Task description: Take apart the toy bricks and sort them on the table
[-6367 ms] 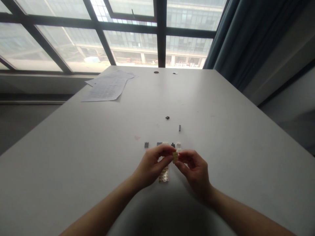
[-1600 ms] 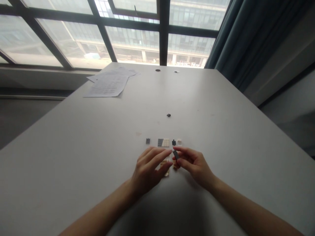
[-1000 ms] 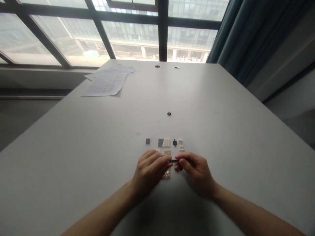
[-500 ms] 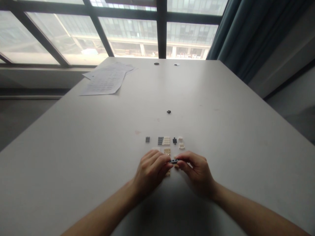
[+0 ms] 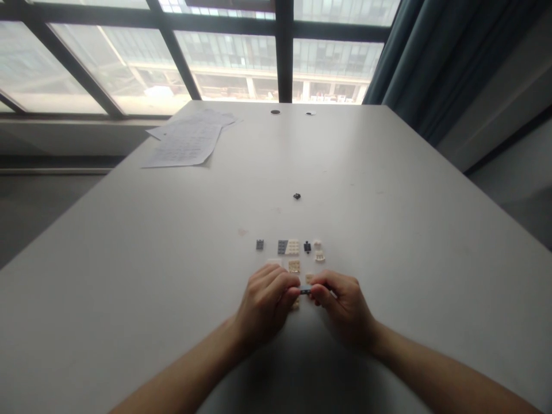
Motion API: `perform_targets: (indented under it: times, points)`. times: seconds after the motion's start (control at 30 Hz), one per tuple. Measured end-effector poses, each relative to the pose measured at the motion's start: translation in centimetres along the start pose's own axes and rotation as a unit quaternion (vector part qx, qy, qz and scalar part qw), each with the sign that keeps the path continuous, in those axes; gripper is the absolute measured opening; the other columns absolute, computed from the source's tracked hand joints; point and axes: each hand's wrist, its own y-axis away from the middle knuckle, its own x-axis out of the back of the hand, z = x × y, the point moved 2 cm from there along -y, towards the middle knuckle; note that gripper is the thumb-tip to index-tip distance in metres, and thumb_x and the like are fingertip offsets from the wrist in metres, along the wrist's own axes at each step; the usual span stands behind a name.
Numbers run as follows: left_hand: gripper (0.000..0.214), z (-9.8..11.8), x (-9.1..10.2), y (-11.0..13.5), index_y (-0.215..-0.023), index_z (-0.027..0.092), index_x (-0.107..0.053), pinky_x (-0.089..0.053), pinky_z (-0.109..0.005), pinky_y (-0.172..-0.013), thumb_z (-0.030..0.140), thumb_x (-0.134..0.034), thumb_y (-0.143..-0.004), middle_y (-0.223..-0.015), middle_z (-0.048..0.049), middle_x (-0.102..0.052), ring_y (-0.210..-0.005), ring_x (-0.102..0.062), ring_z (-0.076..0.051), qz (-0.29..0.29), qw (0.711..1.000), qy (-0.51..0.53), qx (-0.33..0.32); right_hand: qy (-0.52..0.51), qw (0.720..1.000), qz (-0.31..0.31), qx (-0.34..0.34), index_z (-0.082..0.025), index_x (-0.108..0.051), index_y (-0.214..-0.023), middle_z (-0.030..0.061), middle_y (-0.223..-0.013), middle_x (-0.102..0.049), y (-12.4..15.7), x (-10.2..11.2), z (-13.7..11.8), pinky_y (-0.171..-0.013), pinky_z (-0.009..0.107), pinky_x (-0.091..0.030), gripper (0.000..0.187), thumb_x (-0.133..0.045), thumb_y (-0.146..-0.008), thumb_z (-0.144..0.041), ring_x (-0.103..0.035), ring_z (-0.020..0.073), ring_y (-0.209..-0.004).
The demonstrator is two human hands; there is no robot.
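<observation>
Between my two hands is a small, narrow grey building-block piece, pinched at both ends. My left hand closes on its left end with thumb and fingertips. The right end sits in the pinch of my right hand. Under and around the hands lie tan pieces; one tan studded plate shows just beyond my left fingertips, and another tan piece is partly covered by my right fingers. A further tan piece peeks out below my left thumb. The hands hide parts of these pieces.
Beyond the hands are a dark grey plate, a grey plate beside a cream plate, a black piece and a white piece. Farther off lies a small black part. Paper sheets rest at the table's far left.
The grey piece has turned in my fingers: its row of studs or holes faced up before, and a smoother side shows now. Both hands have stayed in nearly the same place.
</observation>
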Motion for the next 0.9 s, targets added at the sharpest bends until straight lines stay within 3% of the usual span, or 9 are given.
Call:
perform_targets:
  times: [0.07, 0.17, 0.33, 0.57, 0.73, 0.8, 0.9]
  points:
    - [0.015, 0.1, 0.1, -0.1, -0.089, 0.018, -0.057, -0.045, -0.028, -0.064, 0.032, -0.054, -0.091, -0.07, -0.0033, -0.061, -0.065, -0.055, -0.015, 0.018, 1.0, -0.005, -0.009, -0.006, 1.0, 0.003, -0.007, -0.017, -0.062, -0.074, -0.0003, -0.064, -0.061, 0.0, 0.0, 0.0, -0.061, 0.022, -0.043, 0.03, -0.052, -0.092, -0.04, -0.056, 0.0117, -0.06]
    - [0.02, 0.2, 0.0, -0.1, -0.095, 0.018, -0.057, -0.046, -0.027, -0.064, 0.029, -0.068, -0.082, -0.072, -0.0027, -0.063, -0.065, -0.057, -0.015, 0.031, 0.999, -0.006, -0.04, -0.012, 1.0, 0.009, -0.021, -0.017, -0.061, -0.072, -0.001, -0.061, -0.059, 0.0, 0.0, 0.0, -0.058, 0.022, -0.042, 0.032, -0.05, -0.093, -0.039, -0.054, 0.011, -0.058]
    - [0.017, 0.0, -0.1, 0.2, -0.091, 0.018, -0.06, -0.046, -0.027, -0.064, 0.014, -0.069, -0.079, -0.072, -0.0022, -0.063, -0.065, -0.056, -0.014, 0.018, 0.999, 0.02, -0.038, 0.003, 1.0, -0.001, -0.012, -0.017, -0.059, -0.067, -0.0009, -0.06, -0.057, 0.2, 0.0, -0.1, -0.058, 0.021, -0.041, 0.035, -0.048, -0.094, -0.036, -0.054, 0.0107, -0.057]
    - [0.018, -0.1, -0.1, 0.1, -0.097, 0.019, -0.062, -0.05, -0.027, -0.072, 0.011, -0.065, -0.082, -0.086, -0.0041, -0.067, -0.079, -0.062, -0.015, -0.012, 0.983, 0.17, 0.06, 0.051, 0.996, -0.03, 0.064, -0.017, -0.061, -0.07, 0.0006, -0.063, -0.059, 0.4, -0.1, -0.5, -0.059, 0.022, -0.041, 0.029, -0.047, -0.094, -0.028, -0.054, 0.0108, -0.057]
    - [0.015, -0.2, -0.1, 0.3, -0.095, 0.02, -0.062, -0.05, -0.026, -0.07, 0.011, -0.063, -0.083, -0.081, -0.0023, -0.066, -0.074, -0.062, -0.014, -0.018, 0.967, 0.213, 0.14, 0.083, 0.988, 0.016, 0.126, -0.018, -0.064, -0.077, 0.0005, -0.065, -0.061, 0.3, 0.5, -0.6, -0.059, 0.023, -0.043, 0.015, -0.061, -0.087, -0.028, -0.056, 0.0114, -0.059]
    - [0.016, -0.5, -0.3, 0.7, -0.097, 0.021, -0.058, -0.05, -0.027, -0.07, 0.014, -0.063, -0.084, -0.081, -0.0016, -0.064, -0.074, -0.062, -0.014, 0.007, 0.95, 0.256, 0.18, 0.088, 0.985, 0.041, 0.145, -0.018, -0.065, -0.085, 0.0002, -0.067, -0.061, 0.3, 0.7, -0.5, -0.059, 0.024, -0.045, 0.014, -0.07, -0.08, -0.03, -0.056, 0.012, -0.059]
    - [0.015, -0.7, -0.6, 1.3, -0.089, 0.021, -0.049, -0.05, -0.027, -0.067, 0.017, -0.063, -0.085, -0.081, -0.0005, -0.061, -0.073, -0.061, -0.013, 0.019, 0.909, 0.351, 0.225, 0.079, 0.979, 0.035, 0.183, -0.021, -0.062, -0.105, 0.0029, -0.082, -0.065, 0.2, 0.8, -0.4, -0.063, 0.025, -0.05, 0.029, -0.072, -0.079, -0.027, -0.059, 0.0131, -0.066]
